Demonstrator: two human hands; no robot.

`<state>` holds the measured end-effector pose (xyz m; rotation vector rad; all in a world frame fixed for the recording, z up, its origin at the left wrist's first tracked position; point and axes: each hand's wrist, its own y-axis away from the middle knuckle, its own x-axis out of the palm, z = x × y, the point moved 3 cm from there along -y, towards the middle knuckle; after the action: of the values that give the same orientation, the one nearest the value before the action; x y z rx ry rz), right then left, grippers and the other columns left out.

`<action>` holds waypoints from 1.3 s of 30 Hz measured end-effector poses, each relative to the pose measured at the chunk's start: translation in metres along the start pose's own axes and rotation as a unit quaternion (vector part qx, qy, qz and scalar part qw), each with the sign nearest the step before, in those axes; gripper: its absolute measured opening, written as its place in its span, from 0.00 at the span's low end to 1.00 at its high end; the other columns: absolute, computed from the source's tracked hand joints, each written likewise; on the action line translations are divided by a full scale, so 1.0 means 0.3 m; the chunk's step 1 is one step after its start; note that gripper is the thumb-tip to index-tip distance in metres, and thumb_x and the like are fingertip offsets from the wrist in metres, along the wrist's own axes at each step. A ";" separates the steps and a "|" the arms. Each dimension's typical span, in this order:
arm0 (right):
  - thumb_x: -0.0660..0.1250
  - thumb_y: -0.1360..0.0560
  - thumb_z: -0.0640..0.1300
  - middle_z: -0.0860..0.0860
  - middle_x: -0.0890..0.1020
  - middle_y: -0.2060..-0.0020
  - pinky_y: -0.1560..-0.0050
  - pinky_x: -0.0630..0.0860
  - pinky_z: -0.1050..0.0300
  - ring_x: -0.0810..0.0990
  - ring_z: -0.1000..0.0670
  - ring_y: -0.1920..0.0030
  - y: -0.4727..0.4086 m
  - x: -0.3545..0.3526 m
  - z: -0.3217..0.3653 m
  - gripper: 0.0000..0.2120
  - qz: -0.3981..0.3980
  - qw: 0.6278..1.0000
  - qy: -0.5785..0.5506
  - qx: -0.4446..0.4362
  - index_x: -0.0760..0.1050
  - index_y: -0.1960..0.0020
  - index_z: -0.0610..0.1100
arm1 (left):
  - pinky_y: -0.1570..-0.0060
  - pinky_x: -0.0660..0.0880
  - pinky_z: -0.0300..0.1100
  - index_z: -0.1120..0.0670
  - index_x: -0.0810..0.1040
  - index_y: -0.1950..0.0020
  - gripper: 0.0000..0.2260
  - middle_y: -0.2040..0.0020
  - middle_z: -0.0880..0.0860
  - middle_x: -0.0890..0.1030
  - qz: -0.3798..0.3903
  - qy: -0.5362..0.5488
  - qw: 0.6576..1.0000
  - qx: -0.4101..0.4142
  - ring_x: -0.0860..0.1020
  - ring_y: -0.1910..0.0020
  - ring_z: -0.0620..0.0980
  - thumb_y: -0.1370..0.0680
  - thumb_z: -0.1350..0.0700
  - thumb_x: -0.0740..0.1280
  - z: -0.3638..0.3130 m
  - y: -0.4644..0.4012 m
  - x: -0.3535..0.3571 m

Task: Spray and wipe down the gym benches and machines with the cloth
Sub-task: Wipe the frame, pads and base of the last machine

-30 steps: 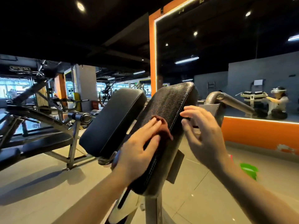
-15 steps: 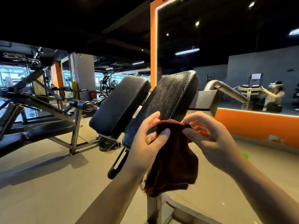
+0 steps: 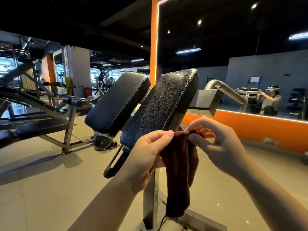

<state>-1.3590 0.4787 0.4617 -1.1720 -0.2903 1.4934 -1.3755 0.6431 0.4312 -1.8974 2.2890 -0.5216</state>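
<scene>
Cloth: dark brown cloth (image 3: 179, 172) is held up just in front of the lower end of the right pad (image 3: 160, 107), hanging down clear of it.
Left hand: left hand (image 3: 146, 157) is curled, the cloth's top edge pinched between thumb and forefinger.
Right hand: right hand (image 3: 220, 145) is curled too, the same top edge pinched just beside the left hand.
Left pad: black left pad (image 3: 116, 100) is tilted like the right pad, just left of it.
Mirror: orange-framed mirror (image 3: 233, 47) is seen behind the right pad.
</scene>
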 end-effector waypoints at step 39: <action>0.61 0.24 0.45 0.47 0.82 0.47 0.37 0.70 0.65 0.73 0.61 0.43 0.105 0.362 -0.326 0.12 -0.230 0.973 0.004 -0.028 0.78 0.45 0.42 | 0.42 0.69 0.27 0.53 0.81 0.44 0.11 0.46 0.44 0.77 -0.243 -0.505 0.744 0.363 0.76 0.47 0.43 0.24 0.53 0.67 0.168 -0.032 -0.127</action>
<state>-1.2847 0.5209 0.3391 -1.0648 -0.5621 1.0790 -1.3431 0.6693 0.3827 -1.6491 0.7312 -0.2326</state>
